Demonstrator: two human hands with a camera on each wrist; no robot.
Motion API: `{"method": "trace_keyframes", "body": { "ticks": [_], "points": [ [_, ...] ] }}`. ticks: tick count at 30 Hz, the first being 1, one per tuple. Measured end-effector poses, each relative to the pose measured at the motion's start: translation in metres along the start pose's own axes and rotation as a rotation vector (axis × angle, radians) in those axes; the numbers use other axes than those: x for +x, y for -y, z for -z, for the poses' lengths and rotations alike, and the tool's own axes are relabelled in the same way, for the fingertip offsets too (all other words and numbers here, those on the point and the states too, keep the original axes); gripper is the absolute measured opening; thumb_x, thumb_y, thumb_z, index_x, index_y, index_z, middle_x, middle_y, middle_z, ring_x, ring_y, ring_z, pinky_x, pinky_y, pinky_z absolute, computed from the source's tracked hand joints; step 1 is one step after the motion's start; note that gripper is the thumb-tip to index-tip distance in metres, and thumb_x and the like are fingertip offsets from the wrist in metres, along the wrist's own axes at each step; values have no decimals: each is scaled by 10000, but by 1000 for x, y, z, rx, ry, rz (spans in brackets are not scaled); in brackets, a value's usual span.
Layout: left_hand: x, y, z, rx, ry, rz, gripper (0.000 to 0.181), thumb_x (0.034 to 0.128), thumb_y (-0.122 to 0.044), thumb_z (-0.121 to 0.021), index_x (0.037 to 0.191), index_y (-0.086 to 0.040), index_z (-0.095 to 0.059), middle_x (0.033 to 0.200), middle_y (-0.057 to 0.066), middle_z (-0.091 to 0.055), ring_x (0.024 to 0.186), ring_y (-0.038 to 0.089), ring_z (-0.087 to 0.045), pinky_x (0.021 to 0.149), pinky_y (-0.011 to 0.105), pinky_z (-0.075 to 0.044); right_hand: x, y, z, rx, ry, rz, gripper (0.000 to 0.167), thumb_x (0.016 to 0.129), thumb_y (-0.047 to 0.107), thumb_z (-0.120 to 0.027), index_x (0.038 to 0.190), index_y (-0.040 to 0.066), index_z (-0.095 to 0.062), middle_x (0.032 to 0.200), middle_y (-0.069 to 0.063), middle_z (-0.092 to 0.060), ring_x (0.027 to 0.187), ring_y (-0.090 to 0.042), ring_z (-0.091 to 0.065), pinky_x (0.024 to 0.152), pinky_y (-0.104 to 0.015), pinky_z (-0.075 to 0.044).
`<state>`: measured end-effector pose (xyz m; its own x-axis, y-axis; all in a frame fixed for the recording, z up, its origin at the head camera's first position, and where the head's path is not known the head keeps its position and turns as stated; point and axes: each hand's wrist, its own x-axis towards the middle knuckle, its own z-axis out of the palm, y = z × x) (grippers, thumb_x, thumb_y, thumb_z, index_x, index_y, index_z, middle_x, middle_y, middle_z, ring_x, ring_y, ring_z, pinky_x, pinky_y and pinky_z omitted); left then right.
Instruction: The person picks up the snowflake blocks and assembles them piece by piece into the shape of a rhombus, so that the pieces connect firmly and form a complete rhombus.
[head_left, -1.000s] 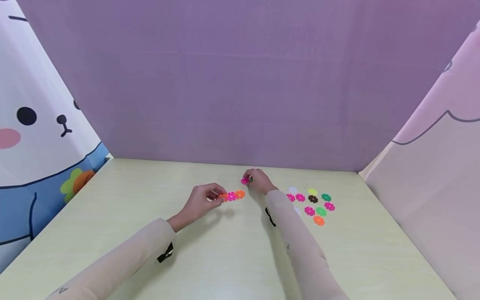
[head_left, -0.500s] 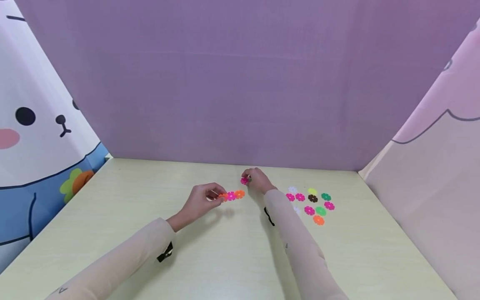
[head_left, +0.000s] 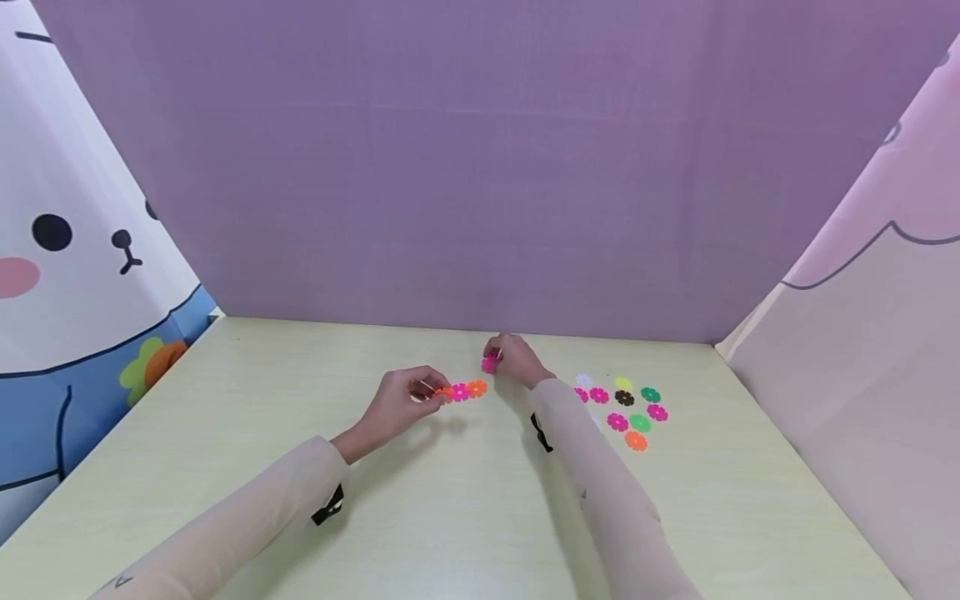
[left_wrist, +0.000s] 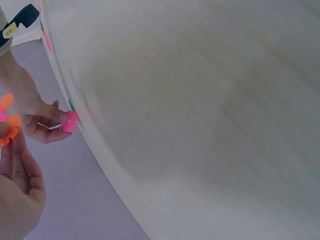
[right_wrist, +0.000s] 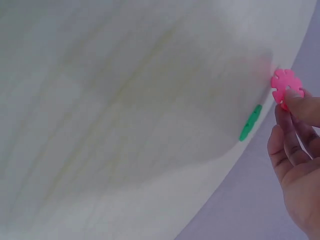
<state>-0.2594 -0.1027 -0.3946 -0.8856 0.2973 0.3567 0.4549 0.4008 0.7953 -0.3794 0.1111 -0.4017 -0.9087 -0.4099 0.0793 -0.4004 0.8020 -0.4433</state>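
Note:
My left hand (head_left: 393,408) pinches one end of a short chain of interlocking flower-shaped plastic discs, held above the table. An orange disc (head_left: 477,388) forms its free end, beside a pink middle disc (head_left: 460,392); the orange one at the fingers is partly covered. Farther back and to the right, my right hand (head_left: 519,362) holds a single pink disc (right_wrist: 287,84) between thumb and fingers. The two hands' pieces are apart. In the right wrist view, a green disc (right_wrist: 250,123) lies on the table near the right fingers.
Right of the right forearm, several loose discs lie on the pale table (head_left: 442,517), among them a brown disc (head_left: 624,398), a yellow disc (head_left: 623,383) and an orange disc (head_left: 636,441). A purple cloth (head_left: 480,167) rises behind the table's far edge.
The pink disc in my right hand has tilted and dipped slightly. The left hand and its chain stay nearly in place.

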Motion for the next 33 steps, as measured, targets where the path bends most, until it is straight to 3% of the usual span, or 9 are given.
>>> {"method": "trace_keyframes", "body": {
  "ticks": [5, 13, 17, 21, 24, 30, 33],
  "points": [
    [0, 0, 1, 3, 0, -5, 131, 782, -46, -692, 901, -95, -669, 859, 40, -679, 742, 121, -645, 667, 205, -529, -5, 0, 8, 114, -23, 18, 199, 783, -78, -624, 948, 24, -668, 890, -83, -640, 827, -186, -571, 763, -280, -497],
    [-1, 1, 2, 15, -7, -19, 130, 786, -53, -690, 904, -103, -668, 856, 31, -679, 743, 117, -648, 666, 214, -530, -22, 6, 27, 267, -85, 125, 196, 798, -98, -571, 968, -34, -647, 883, -149, -641, 790, -205, -599, 692, -247, -514],
    [-1, 1, 2, 17, -9, -22, 128, 787, -54, -689, 904, -102, -667, 855, 29, -675, 746, 115, -647, 670, 214, -530, -35, 10, 36, 359, -92, 93, 195, 816, -66, -563, 984, -11, -645, 876, -140, -639, 767, -181, -577, 641, -239, -498],
    [-2, 2, 2, 16, -16, -22, 132, 787, -49, -687, 906, -103, -668, 854, 29, -673, 750, 119, -646, 675, 212, -529, -48, 13, 41, 477, -79, 36, 195, 833, -29, -568, 1014, -1, -635, 891, -142, -640, 748, -191, -571, 620, -321, -509],
    [-2, 2, 3, 13, -23, -17, 137, 787, -51, -687, 909, -110, -668, 856, 27, -671, 754, 120, -642, 680, 214, -527, -57, 15, 42, 553, -62, -6, 195, 845, 3, -581, 1034, 8, -628, 903, -130, -641, 767, -202, -581, 651, -374, -515],
    [-3, 3, 3, 12, -32, -2, 133, 789, -86, -698, 915, -121, -670, 865, 22, -671, 764, 121, -636, 689, 207, -519, -73, 19, 41, 638, -44, -65, 197, 852, 34, -596, 1046, 29, -626, 873, -90, -639, 824, -271, -604, 711, -370, -518],
    [-2, 4, 2, 10, -39, 8, 140, 787, -91, -702, 922, -110, -670, 870, 35, -672, 770, 137, -636, 693, 221, -519, -80, 23, 40, 683, -43, -81, 197, 850, 47, -607, 1045, 25, -620, 868, -80, -639, 789, -216, -616, 731, -388, -517]
  ]
}}
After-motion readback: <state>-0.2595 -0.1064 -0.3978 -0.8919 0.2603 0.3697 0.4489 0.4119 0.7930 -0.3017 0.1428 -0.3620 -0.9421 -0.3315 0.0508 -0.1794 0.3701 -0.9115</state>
